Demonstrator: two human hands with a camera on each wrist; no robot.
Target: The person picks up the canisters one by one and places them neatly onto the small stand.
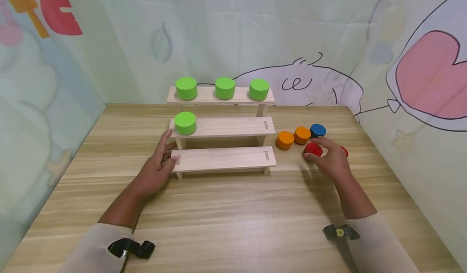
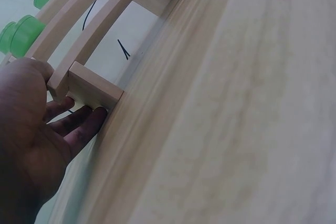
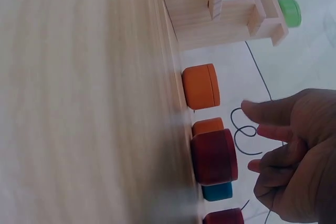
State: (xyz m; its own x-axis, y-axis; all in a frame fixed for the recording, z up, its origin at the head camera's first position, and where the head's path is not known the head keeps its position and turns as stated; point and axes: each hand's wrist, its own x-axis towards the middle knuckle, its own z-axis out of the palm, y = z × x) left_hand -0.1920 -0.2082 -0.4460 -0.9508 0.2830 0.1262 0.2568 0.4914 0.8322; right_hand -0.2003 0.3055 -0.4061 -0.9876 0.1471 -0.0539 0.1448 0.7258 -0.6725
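A pale wooden three-step rack [image 1: 222,159] has three green discs on its top step, one being the middle disc [image 1: 224,88]. A fourth green disc [image 1: 185,123] sits at the left end of the middle step. My left hand [image 1: 155,171] touches the rack's left end, thumb at the lowest step; in the left wrist view its fingers [image 2: 86,127] rest against the side piece [image 2: 94,88]. My right hand [image 1: 333,159] is at a red disc [image 1: 313,151], thumb and forefinger spread; in the right wrist view the hand [image 3: 294,156] is apart from that red disc [image 3: 214,157].
Two orange discs, the nearer one [image 1: 285,140] and the farther one [image 1: 302,135], stand right of the rack beside a blue disc [image 1: 318,130]. Another red disc [image 1: 345,151] is partly hidden by my right hand. A printed cloth [image 1: 233,33] hangs behind the wooden table [image 1: 226,224].
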